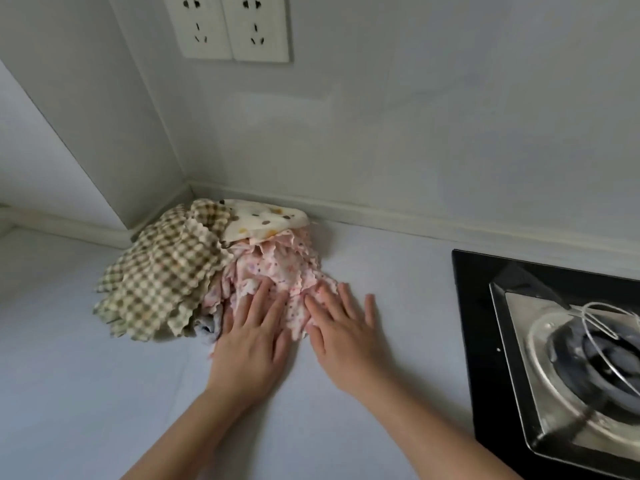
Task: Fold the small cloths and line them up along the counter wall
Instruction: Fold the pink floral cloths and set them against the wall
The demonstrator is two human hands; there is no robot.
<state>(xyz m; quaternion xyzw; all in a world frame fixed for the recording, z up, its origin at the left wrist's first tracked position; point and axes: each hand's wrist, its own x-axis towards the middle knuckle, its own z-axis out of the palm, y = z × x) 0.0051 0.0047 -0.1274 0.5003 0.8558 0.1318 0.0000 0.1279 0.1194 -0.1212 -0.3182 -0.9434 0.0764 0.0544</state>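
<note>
Both of my hands lie flat and open, side by side without touching, at the near end of a heap of small cloths. My left hand [251,337] presses its straight, spread fingers down on the pink flower-print cloth with a zigzag-cut edge [273,268]. My right hand [346,337] also has its fingers straight. Its thumb and forefinger rest on the near right edge of that pink cloth, and its outer fingers lie on the bare white countertop [104,393]. Neither hand grips anything.

The heap sits rumpled and unfolded in the corner where the counter meets the pale grey wall [415,133]. Its left part is the green-and-cream checked cloth with a wavy edge [162,278], lying in several layers and spilling forward to the left of my left hand. At the back, close against the strip along the foot of the wall, the cream cloth with brown and orange dots [266,220] lies on top of the pink layers. A scrap of grey fabric [206,329] shows under the checked layers just beside my left hand; I cannot tell what it belongs to.

Well apart to the right lies the black glass hob [474,341], with a steel burner tray [519,327] and a wire pan support [595,318]. Two white wall sockets [227,26] sit on the wall above the heap.
</note>
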